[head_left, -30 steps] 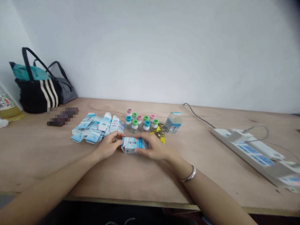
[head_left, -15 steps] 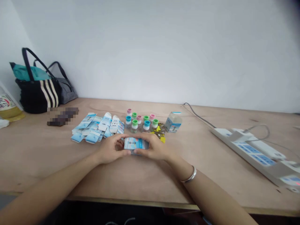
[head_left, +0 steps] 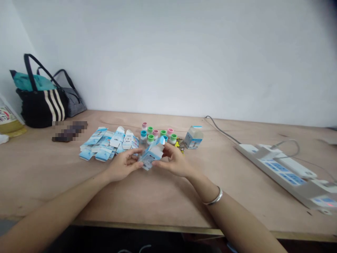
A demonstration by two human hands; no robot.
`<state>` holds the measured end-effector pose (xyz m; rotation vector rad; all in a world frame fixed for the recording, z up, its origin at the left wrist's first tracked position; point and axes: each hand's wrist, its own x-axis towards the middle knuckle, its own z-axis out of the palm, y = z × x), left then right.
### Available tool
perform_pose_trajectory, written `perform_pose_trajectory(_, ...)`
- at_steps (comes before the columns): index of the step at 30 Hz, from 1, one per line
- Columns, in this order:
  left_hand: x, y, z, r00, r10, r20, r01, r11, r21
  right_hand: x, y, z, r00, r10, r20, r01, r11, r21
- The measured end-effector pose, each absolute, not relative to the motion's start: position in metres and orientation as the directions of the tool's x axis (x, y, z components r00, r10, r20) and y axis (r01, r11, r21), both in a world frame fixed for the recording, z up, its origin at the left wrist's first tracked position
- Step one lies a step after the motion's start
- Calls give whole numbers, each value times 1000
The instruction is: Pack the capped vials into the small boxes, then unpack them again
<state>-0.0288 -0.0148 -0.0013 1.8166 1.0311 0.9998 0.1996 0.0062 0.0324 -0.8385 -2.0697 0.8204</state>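
Observation:
Between my two hands is a small blue and white cardboard box (head_left: pixel 152 154), tilted, with its flaps standing up at the upper right end. My left hand (head_left: pixel 123 166) pinches its lower left end between thumb and fingers. The fingers of my right hand (head_left: pixel 175 161) grip the box's right side, thumb in front. Just behind the box stand several small clear bottles with pink, green and blue tops (head_left: pixel 150 137). Flattened blue and white cartons (head_left: pixel 104 144) lie in a pile left of the bottles. To the right, another box (head_left: pixel 194 137) stands upright with its top flaps raised.
Yellow and metallic small pieces (head_left: pixel 181 144) lie beside the bottles. A white power strip (head_left: pixel 284 174) with cables runs along the right. On the left are a black striped bag (head_left: pixel 43 107), a pixelated dark object (head_left: pixel 70 131) and a container of yellow liquid (head_left: pixel 12 123).
The box has turned from lying level to tilted, its flapped end now raised to the upper right. My hands have moved slightly apart around it.

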Motion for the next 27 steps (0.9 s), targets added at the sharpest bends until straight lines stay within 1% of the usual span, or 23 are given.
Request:
perform_pose_trajectory(1, -31, -14, -1, 334, 892, 303, 349, -416, 840, 203, 6, 37, -480, 788, 386, 340, 572, -746)
perform_pose_trajectory(2, -34, -12, 0, 318, 866, 385, 440, -494, 750, 208, 6, 43, -437, 815, 380, 408, 556, -724)
perform_pose_trajectory(4, -42, -8, 3, 326, 779, 536, 614, -605, 507, 224, 8, 57, -317, 872, 373, 603, 489, -631)
perform_pose_trajectory(6, -49, -5, 5, 357, 716, 600, 747, -604, 278, 244, 10, 72, -169, 901, 399, 808, 359, -467)
perform_pose_trajectory(8, -55, -2, 6, 384, 707, 594, 826, -550, 122, 263, 13, 82, -9, 899, 437, 938, 160, -308)
perform_pose_trajectory(10, -59, 0, 4, 402, 722, 563, 863, -505, 32, 278, 18, 84, 120, 895, 429, 977, -30, -210)
perform_pose_trajectory(12, -62, 3, 0, 420, 738, 529, 874, -485, -18, 288, 23, 79, 218, 904, 368, 973, -173, -152)
perform_pose_trajectory(13, -63, 4, -2, 428, 744, 513, 876, -481, -32, 291, 26, 75, 253, 909, 331, 966, -222, -130)
perform_pose_trajectory(15, -64, 8, -5, 442, 751, 491, 874, -484, -46, 297, 32, 67, 286, 919, 270, 958, -269, -100)
perform_pose_trajectory(17, -65, 11, -8, 449, 750, 485, 869, -492, -44, 300, 35, 61, 280, 927, 250, 960, -264, -98)
perform_pose_trajectory(19, -66, 13, -10, 449, 745, 494, 866, -498, -36, 301, 35, 61, 284, 913, 293, 958, -263, -111)
perform_pose_trajectory(21, -66, 14, -11, 451, 736, 505, 864, -501, -42, 296, 31, 65, 318, 855, 410, 948, -288, -135)
perform_pose_trajectory(23, -65, 14, -11, 461, 726, 510, 862, -502, -64, 284, 25, 69, 306, 774, 555, 952, -247, -181)
perform_pose_trajectory(24, -65, 14, -10, 466, 723, 510, 862, -501, -77, 275, 22, 70, 249, 756, 605, 967, -157, -201)
perform_pose_trajectory(25, -65, 13, -9, 470, 720, 510, 862, -499, -91, 266, 19, 69, 158, 761, 629, 976, -22, -219)
perform_pose_trajectory(26, -64, 13, -8, 474, 718, 511, 862, -496, -103, 255, 16, 66, 11, 792, 611, 963, 157, -221)
perform_pose_trajectory(27, -64, 13, -7, 477, 715, 511, 862, -494, -113, 244, 13, 62, -180, 816, 549, 909, 352, -225)
